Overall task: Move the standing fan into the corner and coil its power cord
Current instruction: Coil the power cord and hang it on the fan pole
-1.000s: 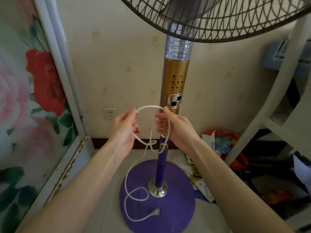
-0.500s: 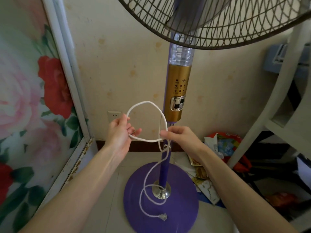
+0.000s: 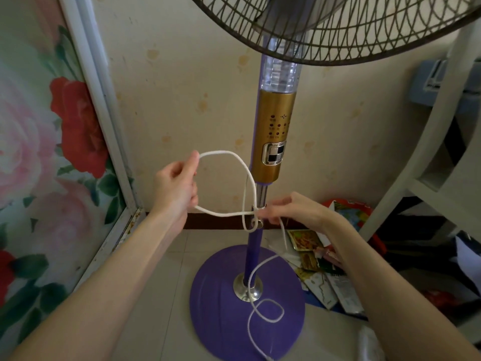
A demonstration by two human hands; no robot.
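Observation:
The standing fan [image 3: 277, 142] stands against the beige wall, with a gold control column, a purple pole and a round purple base [image 3: 216, 308]. Its white power cord [image 3: 234, 162] forms a loop in front of the pole. My left hand [image 3: 177, 186] grips the left side of that loop, thumb at the top. My right hand [image 3: 289, 211] pinches the cord beside the pole's height clamp. From there the cord hangs down, curls once on the base and runs off the bottom edge of the view; its plug is hidden.
A flower-painted panel [image 3: 46, 142] in a white frame closes off the left side. A white shelf frame [image 3: 426, 142] stands at the right. Papers and packets [image 3: 325, 259] litter the floor behind the base. A dark skirting strip runs along the wall.
My right hand has dropped lower and further right along the cord. The loop has widened, and the slack on the base has shifted into a smaller curl nearer the front edge.

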